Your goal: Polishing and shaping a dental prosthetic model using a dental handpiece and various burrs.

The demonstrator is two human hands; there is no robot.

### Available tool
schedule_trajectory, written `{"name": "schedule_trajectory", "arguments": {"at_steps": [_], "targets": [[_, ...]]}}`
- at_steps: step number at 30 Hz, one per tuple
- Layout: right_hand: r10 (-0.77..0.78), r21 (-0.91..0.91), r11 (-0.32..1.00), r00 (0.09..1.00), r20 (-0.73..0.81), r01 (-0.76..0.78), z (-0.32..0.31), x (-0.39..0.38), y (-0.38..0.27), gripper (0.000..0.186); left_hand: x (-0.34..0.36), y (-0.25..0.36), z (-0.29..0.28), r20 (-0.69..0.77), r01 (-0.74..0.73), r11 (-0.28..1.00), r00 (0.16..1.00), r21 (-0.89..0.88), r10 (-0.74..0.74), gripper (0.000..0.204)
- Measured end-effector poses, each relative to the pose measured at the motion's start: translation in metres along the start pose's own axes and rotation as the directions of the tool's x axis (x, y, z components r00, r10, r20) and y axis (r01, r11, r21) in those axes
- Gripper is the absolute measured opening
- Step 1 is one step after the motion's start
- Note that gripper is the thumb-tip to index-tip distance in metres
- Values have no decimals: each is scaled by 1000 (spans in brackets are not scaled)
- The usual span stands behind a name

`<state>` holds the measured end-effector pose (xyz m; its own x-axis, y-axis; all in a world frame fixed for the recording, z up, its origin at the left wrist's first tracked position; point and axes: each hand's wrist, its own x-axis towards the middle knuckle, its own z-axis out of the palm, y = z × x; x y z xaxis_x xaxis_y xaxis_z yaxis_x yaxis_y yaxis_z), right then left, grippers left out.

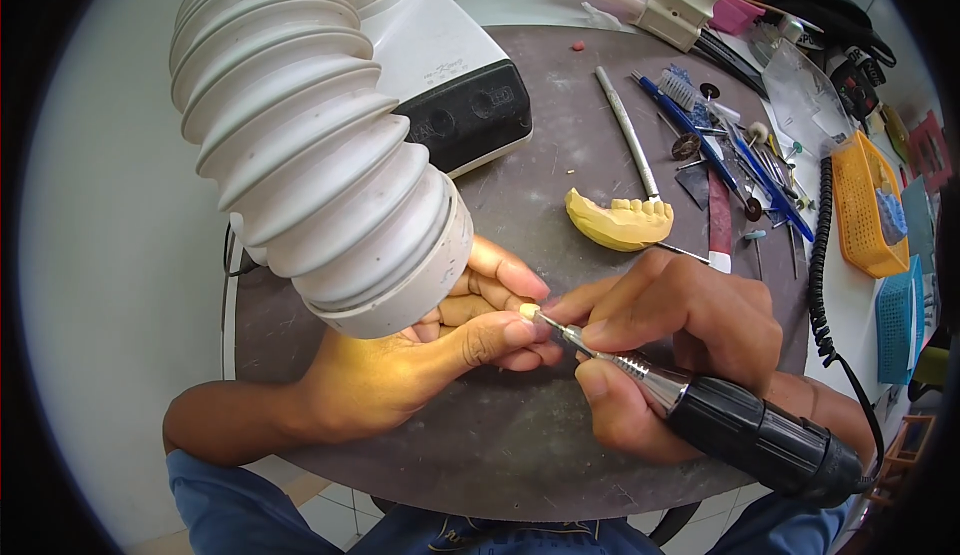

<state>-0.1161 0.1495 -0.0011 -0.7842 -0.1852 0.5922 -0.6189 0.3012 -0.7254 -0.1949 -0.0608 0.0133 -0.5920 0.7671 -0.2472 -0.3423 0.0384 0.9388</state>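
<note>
Small grey print on box (440,25), 12 o'clock; faint marks on its black panel (462,120); white letters, black item (864,67), 2 o'clock; yellowish script, garment (500,540), 6 o'clock.

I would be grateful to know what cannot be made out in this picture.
All in the head view:
Left hand: part of the palm and finger bases, hidden behind the white hose.
Right hand: part of the palm, hidden behind the black handpiece.
Tooth-shaped piece: its surface detail, too small.
Bit: whether its tip touches the piece, too small.
White hose: its upper bend, cut off by the top edge.
</note>
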Motion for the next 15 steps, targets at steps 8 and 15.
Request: {"name": "schedule_trajectory", "arguments": {"at_steps": [8,15], "targets": [[36,-51,998,999,26,-34,-1,3,-1,21,-2,-1,0,-22,13,1000,1000,-28,-13,18],[28,-43,999,1000,-3,-28,0,2,1,19,-2,-2,0,-1,5,997,1000,-72,-5,17]]}}
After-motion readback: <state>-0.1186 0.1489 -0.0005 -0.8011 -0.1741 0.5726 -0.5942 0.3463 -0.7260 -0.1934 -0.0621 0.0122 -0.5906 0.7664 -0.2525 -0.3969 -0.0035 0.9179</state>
